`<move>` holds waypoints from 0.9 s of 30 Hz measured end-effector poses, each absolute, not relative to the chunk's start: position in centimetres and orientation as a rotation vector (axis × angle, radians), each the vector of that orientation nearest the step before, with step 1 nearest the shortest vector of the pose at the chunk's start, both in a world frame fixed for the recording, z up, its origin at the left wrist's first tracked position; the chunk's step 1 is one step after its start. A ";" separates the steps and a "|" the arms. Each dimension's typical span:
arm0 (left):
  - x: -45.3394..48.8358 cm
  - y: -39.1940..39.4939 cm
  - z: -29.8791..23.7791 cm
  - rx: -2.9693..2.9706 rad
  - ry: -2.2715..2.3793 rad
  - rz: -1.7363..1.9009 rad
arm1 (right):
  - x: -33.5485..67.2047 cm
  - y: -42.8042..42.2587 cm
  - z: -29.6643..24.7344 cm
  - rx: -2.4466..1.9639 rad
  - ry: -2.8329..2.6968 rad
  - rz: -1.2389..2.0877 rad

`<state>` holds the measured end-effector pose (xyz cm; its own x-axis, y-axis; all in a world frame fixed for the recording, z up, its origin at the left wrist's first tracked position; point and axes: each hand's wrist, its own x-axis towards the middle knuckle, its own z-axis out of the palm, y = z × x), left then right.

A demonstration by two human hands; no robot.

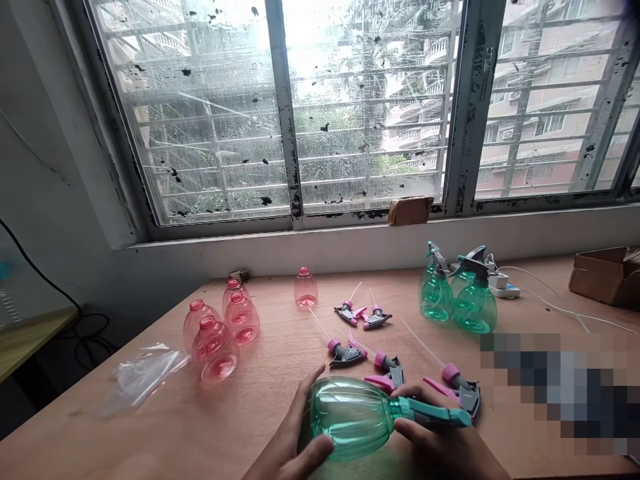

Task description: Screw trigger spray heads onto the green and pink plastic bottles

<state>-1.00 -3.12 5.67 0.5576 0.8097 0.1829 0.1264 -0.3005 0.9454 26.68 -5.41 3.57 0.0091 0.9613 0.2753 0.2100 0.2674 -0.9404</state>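
A green spray bottle lies on its side in the air between my two hands, near the table's front. My left hand is wrapped round the rounded base end of its body. My right hand grips the neck and the green trigger head, which points right. Just beyond, several loose spray heads with pink collars, pink triggers and thin tubes lie about, among them one grey-and-pink spray head close to my right hand and another past my left fingertips.
Several pink bottles without heads stand at the left, with one more pink bottle farther back. Several green spray bottles stand at back right. A clear plastic bag, a white power strip and a cardboard box lie on the table.
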 end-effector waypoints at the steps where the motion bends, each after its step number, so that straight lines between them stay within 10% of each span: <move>1: -1.1 -2.9 5.5 1.734 0.816 0.845 | 26.7 -5.4 3.6 -1.158 -1.454 0.861; 27: -1.9 -2.0 4.5 1.651 0.767 0.778 | 26.9 -5.3 3.7 -1.159 -1.468 0.866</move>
<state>-1.91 -1.98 4.55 0.5741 0.8124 0.1026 0.0908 -0.1877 0.9780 26.89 -5.33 3.68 -0.0060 0.9597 0.2810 0.2189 0.2755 -0.9361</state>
